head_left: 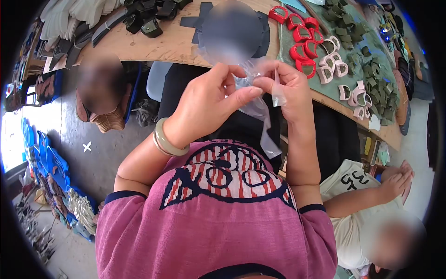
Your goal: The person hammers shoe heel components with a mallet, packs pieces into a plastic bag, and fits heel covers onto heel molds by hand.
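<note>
A crumpled piece of clear plastic film [255, 110] is stretched between my two hands, with a long tail hanging down over my lap. My left hand [211, 100], with a pale bangle at the wrist, has its fingers curled and its thumb pointing right against the film. Opposite it, my right hand [292, 90] pinches the film between thumb and bent fingers, and a small flap of film sticks out below the thumb. Just beyond both hands, dark round-shaped pieces [265, 35] lie stacked at the table edge, partly blurred.
On the wooden table [179, 49] lie red D-shaped pieces [302, 35], pale pink ones [326, 67] and many olive-green ones [371, 79]. Black pieces [151, 28] and white strips [69, 18] are at the far left. A person [357, 195] sits close on my right. Blue bags [51, 158] stand on the left floor.
</note>
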Available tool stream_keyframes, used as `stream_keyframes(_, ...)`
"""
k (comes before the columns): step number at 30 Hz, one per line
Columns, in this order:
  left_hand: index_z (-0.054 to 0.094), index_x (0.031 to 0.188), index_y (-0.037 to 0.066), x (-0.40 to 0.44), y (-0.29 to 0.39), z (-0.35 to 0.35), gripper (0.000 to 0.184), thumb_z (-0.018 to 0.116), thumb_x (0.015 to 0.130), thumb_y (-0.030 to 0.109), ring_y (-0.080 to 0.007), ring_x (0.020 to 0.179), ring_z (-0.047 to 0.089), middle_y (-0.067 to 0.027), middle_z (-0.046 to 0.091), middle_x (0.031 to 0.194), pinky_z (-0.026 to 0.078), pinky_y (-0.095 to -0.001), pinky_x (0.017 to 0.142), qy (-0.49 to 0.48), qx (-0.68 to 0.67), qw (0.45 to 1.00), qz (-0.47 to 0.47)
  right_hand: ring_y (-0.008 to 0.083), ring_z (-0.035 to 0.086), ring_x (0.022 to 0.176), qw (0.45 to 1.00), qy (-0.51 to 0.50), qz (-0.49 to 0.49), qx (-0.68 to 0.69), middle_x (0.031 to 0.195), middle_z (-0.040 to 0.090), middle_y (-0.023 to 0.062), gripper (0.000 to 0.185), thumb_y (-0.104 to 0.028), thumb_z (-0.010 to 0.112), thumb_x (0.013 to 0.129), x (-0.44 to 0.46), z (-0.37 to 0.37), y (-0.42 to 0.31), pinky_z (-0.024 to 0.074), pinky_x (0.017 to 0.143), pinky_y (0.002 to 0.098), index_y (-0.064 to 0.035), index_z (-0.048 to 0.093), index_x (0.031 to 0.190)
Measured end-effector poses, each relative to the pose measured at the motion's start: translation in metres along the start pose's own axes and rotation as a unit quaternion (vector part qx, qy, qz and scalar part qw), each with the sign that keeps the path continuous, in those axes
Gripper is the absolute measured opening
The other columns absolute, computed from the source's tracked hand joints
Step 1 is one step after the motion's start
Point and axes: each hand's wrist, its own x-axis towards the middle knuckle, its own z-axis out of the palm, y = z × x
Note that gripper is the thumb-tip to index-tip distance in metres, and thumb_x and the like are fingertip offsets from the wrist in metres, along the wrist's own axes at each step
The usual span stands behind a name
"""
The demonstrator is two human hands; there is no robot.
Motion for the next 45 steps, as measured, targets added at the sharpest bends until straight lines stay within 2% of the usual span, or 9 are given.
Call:
stream_keyframes(6,0.064,0.096,0.002,0.010,-0.005,-0.001,0.035,0.069,0.094,0.037,-0.0079,0.065,0.059,0.0003,0.063,0.076,0.048,-0.0223,0.061,-0.081,-0.357,0.921,-0.132,0.0073,0.059,0.078,0.993,-0.057,-0.065,-0.087,0.089,0.061,-0.0012,0.034,0.001,0.079,0.077,0.008,0.003,0.003,0.0489,0.073,0.0213,-0.0036,0.060,0.104)
stream_keyframes(15,0.063,0.095,0.003,0.013,-0.020,-0.008,0.025,0.064,0.098,0.027,-0.0070,0.069,0.060,-0.0005,0.064,0.081,0.048,-0.0199,0.064,-0.165,-0.428,0.873,-0.168,0.0068,0.057,0.080,0.994,-0.102,0.032,0.026,0.086,0.059,-0.0021,0.035,0.004,0.077,0.073,0.000,-0.007,-0.004,0.0467,0.071,0.0211,-0.0053,0.057,0.101)
stream_keyframes(19,0.062,0.090,0.004,0.012,-0.027,-0.022,0.022,0.062,0.100,0.024,-0.0064,0.068,0.060,0.0011,0.063,0.080,0.049,-0.0200,0.064,-0.193,-0.351,0.908,-0.125,0.0064,0.055,0.076,0.997,-0.079,0.022,0.013,0.084,0.057,-0.0034,0.029,0.006,0.072,0.076,-0.004,-0.016,-0.004,0.0456,0.068,0.0214,-0.0041,0.059,0.099)
stream_keyframes(23,0.060,0.086,0.003,0.008,-0.031,-0.026,0.020,0.066,0.096,0.019,-0.0128,0.065,0.061,-0.0013,0.063,0.075,0.049,-0.0231,0.063,-0.115,-0.346,0.922,-0.130,0.0074,0.052,0.070,0.957,0.015,-0.107,-0.269,0.081,0.056,-0.0024,0.023,0.009,0.066,0.076,-0.007,-0.015,-0.005,0.0446,0.063,0.0231,-0.0036,0.062,0.096)
stream_keyframes(26,0.060,0.086,0.003,0.004,-0.029,-0.033,0.018,0.072,0.087,0.017,-0.0216,0.060,0.059,-0.0070,0.060,0.071,0.049,-0.0280,0.061,0.045,0.108,0.993,0.023,0.0099,0.050,0.066,0.793,0.227,-0.253,-0.506,0.079,0.053,0.0005,0.024,0.012,0.062,0.075,0.009,-0.026,-0.020,0.0438,0.060,0.0252,-0.0034,0.064,0.094)
stream_keyframes(31,0.060,0.088,0.004,-0.007,-0.032,-0.055,0.021,0.075,0.078,0.015,-0.0297,0.065,0.059,-0.0123,0.059,0.078,0.049,-0.0339,0.063,0.097,0.285,0.954,-0.005,0.0139,0.050,0.063,0.749,0.243,-0.291,-0.543,0.078,0.051,0.0039,0.028,0.014,0.059,0.073,0.020,-0.023,-0.028,0.0435,0.057,0.0275,-0.0029,0.064,0.094)
stream_keyframes(34,0.061,0.096,0.005,-0.003,-0.025,-0.055,0.027,0.075,0.075,0.016,-0.0310,0.074,0.060,-0.0114,0.059,0.092,0.050,-0.0372,0.066,0.238,0.333,0.905,0.118,0.0141,0.052,0.066,0.810,0.187,-0.275,-0.483,0.080,0.051,0.0047,0.026,0.015,0.059,0.074,0.020,-0.005,-0.024,0.0441,0.057,0.0288,-0.0019,0.064,0.093)
stream_keyframes(42,0.058,0.114,0.005,0.021,-0.027,-0.045,0.039,0.064,0.076,0.002,-0.0326,0.079,0.060,-0.0125,0.055,0.101,0.051,-0.0400,0.070,0.129,0.323,0.909,0.229,0.0227,0.058,0.070,0.834,0.039,-0.290,-0.467,0.088,0.056,0.0090,0.019,0.011,0.063,0.076,0.005,0.030,-0.039,0.0469,0.059,0.0309,-0.0019,0.063,0.090)
stream_keyframes(45,0.059,0.112,0.005,0.016,-0.019,-0.062,0.037,0.062,0.076,-0.001,-0.0319,0.079,0.061,-0.0128,0.056,0.099,0.052,-0.0405,0.070,0.079,0.345,0.922,0.156,0.0263,0.057,0.070,0.765,0.042,-0.249,-0.592,0.088,0.056,0.0095,0.016,0.005,0.067,0.078,-0.005,0.006,-0.039,0.0478,0.063,0.0322,-0.0026,0.063,0.092)
